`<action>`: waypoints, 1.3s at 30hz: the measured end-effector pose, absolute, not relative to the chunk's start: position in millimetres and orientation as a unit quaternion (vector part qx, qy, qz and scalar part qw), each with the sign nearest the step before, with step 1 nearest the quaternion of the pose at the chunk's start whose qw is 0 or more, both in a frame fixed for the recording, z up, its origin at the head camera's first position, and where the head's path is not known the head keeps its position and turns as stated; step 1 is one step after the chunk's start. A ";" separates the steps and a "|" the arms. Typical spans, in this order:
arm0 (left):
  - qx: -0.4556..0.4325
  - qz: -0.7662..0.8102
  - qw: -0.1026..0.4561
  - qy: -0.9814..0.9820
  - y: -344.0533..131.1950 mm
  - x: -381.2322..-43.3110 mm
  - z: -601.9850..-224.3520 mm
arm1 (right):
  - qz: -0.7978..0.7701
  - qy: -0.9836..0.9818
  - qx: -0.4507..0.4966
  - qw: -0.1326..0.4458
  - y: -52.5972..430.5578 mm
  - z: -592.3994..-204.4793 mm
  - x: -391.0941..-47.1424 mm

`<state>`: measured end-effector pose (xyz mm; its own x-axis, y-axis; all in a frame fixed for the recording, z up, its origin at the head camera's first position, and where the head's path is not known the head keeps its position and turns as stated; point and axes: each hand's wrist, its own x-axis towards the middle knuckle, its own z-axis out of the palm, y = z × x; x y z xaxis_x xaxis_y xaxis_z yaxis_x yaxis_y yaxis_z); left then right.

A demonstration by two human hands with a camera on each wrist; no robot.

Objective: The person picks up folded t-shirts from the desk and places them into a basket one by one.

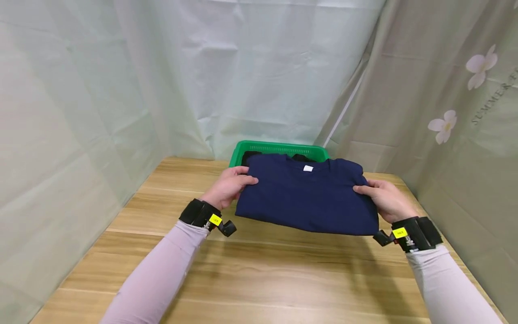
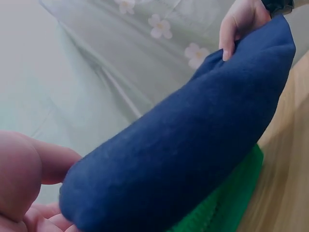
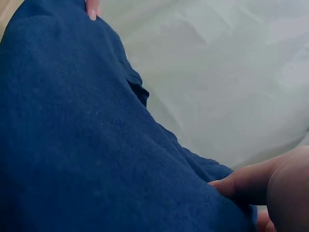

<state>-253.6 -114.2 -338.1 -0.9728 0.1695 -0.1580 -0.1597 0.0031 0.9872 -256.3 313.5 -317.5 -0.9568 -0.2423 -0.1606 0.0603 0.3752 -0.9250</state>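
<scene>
A navy blue T-shirt, folded into a flat rectangle, hangs above the table between both hands. Its neckline with a small white label faces the far side. At its left edge, my left hand pinches the fabric, thumb on top and fingers beneath. My right hand grips the opposite edge the same way. Behind the shirt stands a green plastic basket with dark cloth inside; the shirt overlaps its front in the head view. In the left wrist view the folded side of the shirt bulges near the thumb.
The wooden table runs beneath both arms. Pale curtains enclose it at the back and sides, the right one printed with flowers. The basket is close to the back curtain. A black wrist strap with a camera sits on each arm.
</scene>
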 end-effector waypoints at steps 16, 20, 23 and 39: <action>-0.035 0.700 0.089 0.708 -129.9 -293.0 -329.3 | -0.566 0.813 -0.036 0.134 276.4 -311.5 -307.6; -0.043 0.706 0.081 0.702 -130.6 -305.4 -328.9 | -0.571 0.810 -0.028 0.130 269.0 -309.1 -319.8; -0.051 0.706 0.075 0.702 -131.8 -313.5 -329.9 | -0.565 0.816 -0.019 0.123 264.8 -309.0 -328.5; -0.084 0.718 0.020 0.690 -128.6 -331.5 -331.6 | -0.575 0.813 0.027 0.083 247.5 -316.5 -351.0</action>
